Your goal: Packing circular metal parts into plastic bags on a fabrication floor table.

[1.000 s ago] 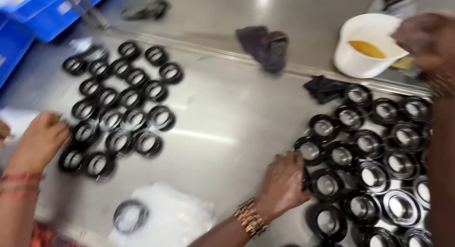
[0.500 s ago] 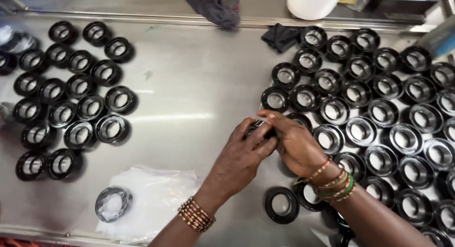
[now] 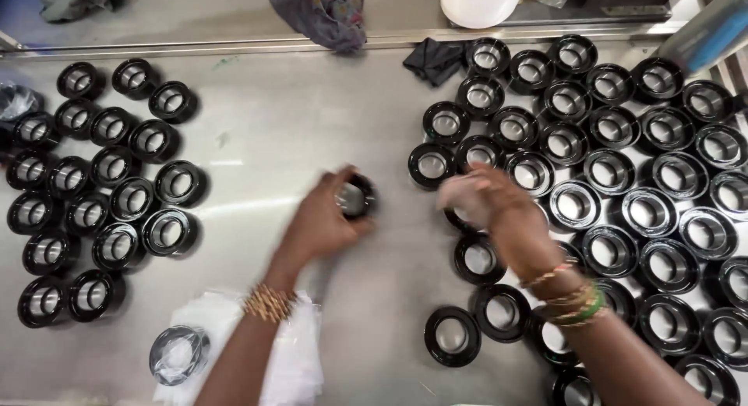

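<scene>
Left hand (image 3: 323, 219) — fingers closed around one black ring (image 3: 357, 197) with a shiny metal centre, held just above the steel table (image 3: 257, 133), roughly midway between the two groups of rings. Gold bangles (image 3: 267, 302) on that wrist.

Right hand (image 3: 487, 199) — blurred, over the near-left edge of the right-hand group; whether its fingers are spread or closed on anything cannot be told. Green and gold bangles (image 3: 573, 301) on that wrist.

Left-hand group of rings (image 3: 93, 195) — black, laid flat in close rows, most touching their neighbours, well apart from the held ring.

Right-hand group of rings (image 3: 623, 164) — larger lot, same kind, packed in rows from the far rail to the near edge; a few loose ones (image 3: 452, 336) lie near the right forearm.

White plastic sheet (image 3: 288, 359) — under the left forearm, near edge of the table; one wrapped ring (image 3: 178, 353) rests on it.

Dark patterned cloth (image 3: 323, 12) and a small black rag (image 3: 435, 59) — at the far rail.

White tub (image 3: 479, 2) — beyond the rail, just beside the cloth.
</scene>
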